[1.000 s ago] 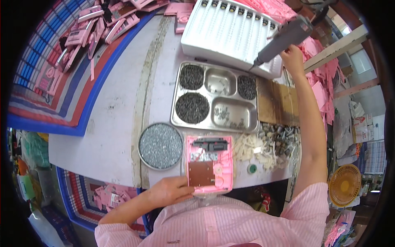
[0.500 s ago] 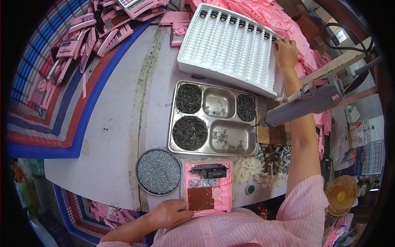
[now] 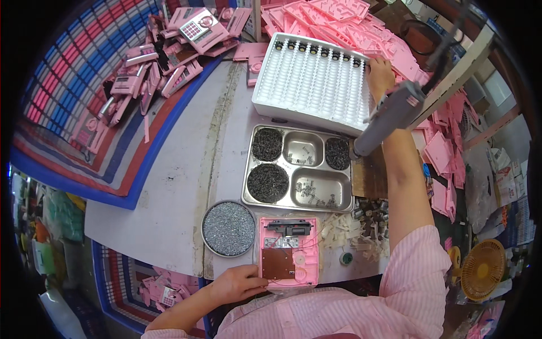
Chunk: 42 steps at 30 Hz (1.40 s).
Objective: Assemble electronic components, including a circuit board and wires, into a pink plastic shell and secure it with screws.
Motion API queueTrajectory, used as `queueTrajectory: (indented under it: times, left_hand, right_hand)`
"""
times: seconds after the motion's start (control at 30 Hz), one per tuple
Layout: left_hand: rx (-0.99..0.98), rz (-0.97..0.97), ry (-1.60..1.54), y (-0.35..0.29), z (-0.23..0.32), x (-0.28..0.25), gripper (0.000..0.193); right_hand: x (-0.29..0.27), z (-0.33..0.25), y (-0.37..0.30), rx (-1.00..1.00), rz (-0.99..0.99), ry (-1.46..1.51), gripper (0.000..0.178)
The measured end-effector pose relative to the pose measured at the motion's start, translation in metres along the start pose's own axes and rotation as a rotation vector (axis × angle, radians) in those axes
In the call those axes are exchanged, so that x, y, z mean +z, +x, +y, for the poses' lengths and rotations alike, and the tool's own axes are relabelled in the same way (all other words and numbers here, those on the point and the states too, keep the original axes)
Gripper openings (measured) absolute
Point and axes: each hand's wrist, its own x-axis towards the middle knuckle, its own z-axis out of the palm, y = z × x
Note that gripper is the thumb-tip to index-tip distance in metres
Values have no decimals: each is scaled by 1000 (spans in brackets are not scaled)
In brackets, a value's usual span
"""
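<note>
In front of my chest lies an open pink plastic case half (image 3: pixel 307 259), holding a brown circuit board (image 3: pixel 277 264), a black plastic block (image 3: pixel 289 227) and thin wires. My left hand (image 3: pixel 240 284) grips the case's lower left edge with its fingertips. Stretched far forward, my right hand (image 3: pixel 382 77) is at the upper right corner of a white foam tray (image 3: pixel 305 85). Its fingers are curled beside the end of a row of small black round parts (image 3: pixel 324 52); whatever they pinch is hidden. A grey power screwdriver (image 3: pixel 389 117) hangs over my right forearm.
A steel compartment tray (image 3: pixel 286 166) of dark screws and a round dish (image 3: pixel 228 228) of small silvery pieces stand mid-table. At left is a striped basket (image 3: pixel 121 164) of pink devices. Pink shells (image 3: pixel 322 20) pile up behind; white pieces (image 3: pixel 337 229) lie right of the case.
The whole view has shifted, so the table's things appear farther right. The screwdriver looks more upright. My right hand stays by the foam tray's corner, and my left stays on the case.
</note>
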Motion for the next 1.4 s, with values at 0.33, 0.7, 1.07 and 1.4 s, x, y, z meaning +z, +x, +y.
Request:
queueTrajectory:
  times: [0.33, 0.7, 1.07, 1.4]
  left_hand:
    - [-105, -48, -75, -2, 2, -6, 20]
    - [-106, 47, -60, 1, 3, 12, 20]
    - [-135, 97, -83, -3, 1, 18, 24]
    - [-121, 59, -113, -2, 1, 13, 24]
  right_hand:
    - [-2, 63, 9, 395, 169, 780, 30]
    - [-361, -156, -291, 186, -601, 1077, 18]
    - [-367, -187, -303, -63, -820, 821, 18]
    - [-353, -189, -330, 49, -639, 942, 20]
